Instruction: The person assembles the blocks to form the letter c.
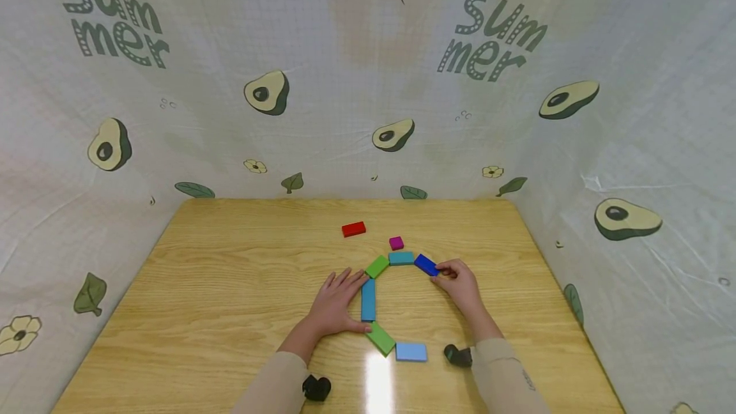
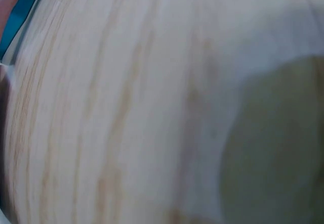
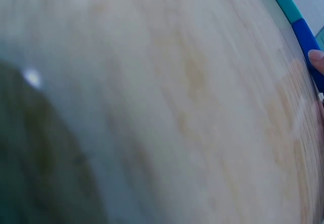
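Flat coloured blocks form an open curve on the table. My right hand (image 1: 462, 286) pinches the outer end of a dark blue block (image 1: 425, 264), also visible in the right wrist view. Its other end meets a teal block (image 1: 401, 258). My left hand (image 1: 335, 307) spreads beside a long blue block (image 1: 368, 301); a fingertip touches near its far end and the thumb near its close end. Green blocks lie at both ends of it, a far one (image 1: 377, 266) and a near one (image 1: 381, 339). A light blue block (image 1: 411, 352) adjoins the near green one.
Behind the curve lie a red block (image 1: 353, 229) and a small magenta block (image 1: 396, 243). The wooden table (image 1: 230, 273) meets a printed cloth (image 1: 322, 126) along its back and sides. Black wrist devices sit near both sleeves.
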{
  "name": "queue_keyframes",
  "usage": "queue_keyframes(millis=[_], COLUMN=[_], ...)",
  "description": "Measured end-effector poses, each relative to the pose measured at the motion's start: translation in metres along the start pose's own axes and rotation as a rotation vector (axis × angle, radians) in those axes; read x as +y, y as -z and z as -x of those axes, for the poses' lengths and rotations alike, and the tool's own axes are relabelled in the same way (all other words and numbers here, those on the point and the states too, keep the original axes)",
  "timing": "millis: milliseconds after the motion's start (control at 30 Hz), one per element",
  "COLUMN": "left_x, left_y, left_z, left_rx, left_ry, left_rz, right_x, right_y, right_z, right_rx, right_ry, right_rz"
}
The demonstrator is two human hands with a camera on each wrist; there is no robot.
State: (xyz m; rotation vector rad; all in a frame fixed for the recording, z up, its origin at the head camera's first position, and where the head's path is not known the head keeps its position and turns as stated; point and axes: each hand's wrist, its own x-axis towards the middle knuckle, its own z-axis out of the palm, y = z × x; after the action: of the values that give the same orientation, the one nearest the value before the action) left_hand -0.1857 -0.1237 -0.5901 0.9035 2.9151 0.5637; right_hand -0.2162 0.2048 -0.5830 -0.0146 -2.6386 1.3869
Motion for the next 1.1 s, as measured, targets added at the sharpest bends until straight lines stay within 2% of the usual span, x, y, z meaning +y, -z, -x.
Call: queue_keyframes(millis=[333,467,667,1100], left_x=[-0.005,-0.005,-0.003,-0.001], left_y=[-0.001,0.000,0.000,-0.004], left_z=[-0.001,0.000,0.002,0.000], left_rx=[0.033,0.028,0.019,0.007], left_ry=[-0.018,-0.010,-0.019,0.006], left_rz=[-0.005,0.000,-0.004,0.004], right_x=[-0.004,-0.004,-0.008,-0.056], right_y=[-0.001,0.001,0.005,-0.017], right_z=[-0.002,-0.003,-0.005,-0.044], right_rx=[0.005,-0.022,-0.036,-0.104], right_ry=[0.039,0.012,-0.082,0.018], right_rz=[0.001,-0.018,-0.108,-0.150])
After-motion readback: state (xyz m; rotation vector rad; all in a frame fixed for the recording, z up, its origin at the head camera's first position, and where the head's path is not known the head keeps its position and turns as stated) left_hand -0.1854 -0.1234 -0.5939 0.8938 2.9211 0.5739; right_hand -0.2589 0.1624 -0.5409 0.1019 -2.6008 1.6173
